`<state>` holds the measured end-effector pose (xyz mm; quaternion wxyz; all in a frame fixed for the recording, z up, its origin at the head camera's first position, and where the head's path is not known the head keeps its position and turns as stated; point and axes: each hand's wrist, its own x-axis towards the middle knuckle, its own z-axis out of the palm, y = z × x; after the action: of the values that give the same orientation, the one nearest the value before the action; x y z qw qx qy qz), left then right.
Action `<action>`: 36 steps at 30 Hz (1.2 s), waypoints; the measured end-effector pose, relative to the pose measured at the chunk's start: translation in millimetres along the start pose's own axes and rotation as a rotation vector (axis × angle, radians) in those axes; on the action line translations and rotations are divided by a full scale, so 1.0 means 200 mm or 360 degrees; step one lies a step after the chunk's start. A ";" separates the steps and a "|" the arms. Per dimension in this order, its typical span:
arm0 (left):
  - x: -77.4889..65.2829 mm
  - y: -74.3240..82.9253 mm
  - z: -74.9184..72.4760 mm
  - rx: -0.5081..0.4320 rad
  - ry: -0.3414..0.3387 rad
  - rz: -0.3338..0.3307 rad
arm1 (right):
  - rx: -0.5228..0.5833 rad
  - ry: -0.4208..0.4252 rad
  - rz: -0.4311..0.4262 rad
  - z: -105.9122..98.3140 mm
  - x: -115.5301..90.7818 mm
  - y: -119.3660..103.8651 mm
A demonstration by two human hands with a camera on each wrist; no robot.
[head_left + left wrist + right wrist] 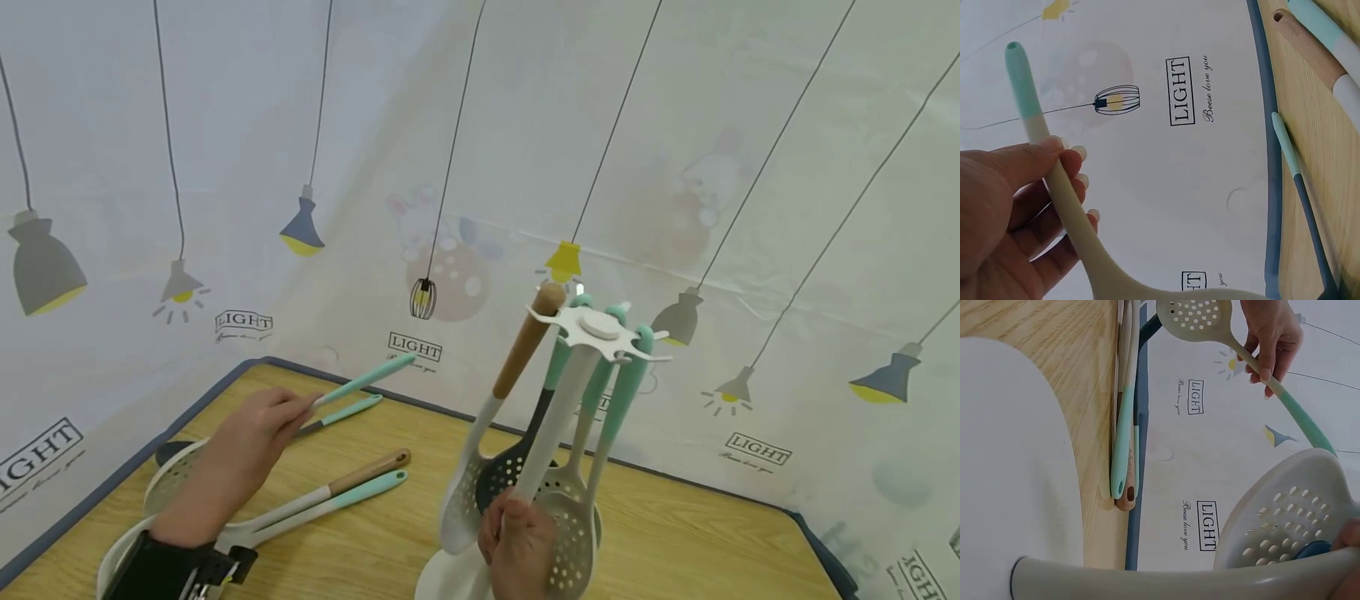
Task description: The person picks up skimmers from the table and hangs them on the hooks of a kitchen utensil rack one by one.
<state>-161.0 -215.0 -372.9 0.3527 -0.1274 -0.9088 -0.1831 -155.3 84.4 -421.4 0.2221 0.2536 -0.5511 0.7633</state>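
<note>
My left hand (pixel 251 454) pinches a cream skimmer with a mint handle end (pixel 1022 81) between thumb and fingers, raised over the table's left side. Its perforated head (pixel 1194 331) shows in the right wrist view. My right hand (pixel 521 546) grips the pole (pixel 558 417) of a white utensil stand, which leans in the head view. From the stand's notched top (pixel 600 327) hang a wooden-handled skimmer (pixel 521 358), a dark perforated spoon (pixel 504 475) and mint-handled utensils (pixel 624 387). The stand's round base (pixel 1016 456) is below my right hand.
On the wooden table (pixel 697 542), left of the stand, lie a wooden-handled utensil (pixel 371 471), a light one with mint handle (pixel 375 489) and a dark one with mint handle (pixel 352 412). My left forearm partly covers their heads. Behind the table hangs a lamp-printed sheet (pixel 517 167).
</note>
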 end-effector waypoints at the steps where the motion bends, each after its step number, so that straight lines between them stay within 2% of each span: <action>1: 0.00 0.00 0.00 -0.0004 0.0040 0.0015 | -0.0020 0.0022 0.0011 0.00 0.00 0.00; 6: 0.00 -0.02 0.00 -0.0034 0.0229 0.0125 | -0.0119 0.0099 0.0069 0.00 0.00 -0.02; 10: 0.01 -0.01 -0.02 -0.0033 0.0406 0.0233 | -0.0141 0.0120 0.0049 0.00 -0.01 -0.03; 13: 0.02 0.00 -0.03 -0.0061 0.0469 0.0246 | -0.0138 0.0119 0.0021 0.01 0.00 -0.03; 16: 0.02 0.02 -0.04 -0.0115 0.0473 0.0207 | -0.0171 0.0134 0.0028 0.02 -0.01 -0.03; 22: 0.02 0.06 -0.06 -0.0255 0.0428 0.0036 | -0.0264 0.0213 0.0118 0.03 -0.02 -0.05; 32: 0.03 0.17 -0.11 -0.0542 0.0378 -0.0248 | -0.0349 0.0280 0.0092 0.04 -0.02 -0.05; 36: 0.05 0.22 -0.12 -0.0660 0.0435 -0.0255 | -0.0305 0.0263 0.0070 0.04 -0.02 -0.04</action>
<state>-137.8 -184.8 -339.0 0.4230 -0.0985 -0.8029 -0.4084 -146.2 79.4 -416.5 0.2731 0.1553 -0.6067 0.7302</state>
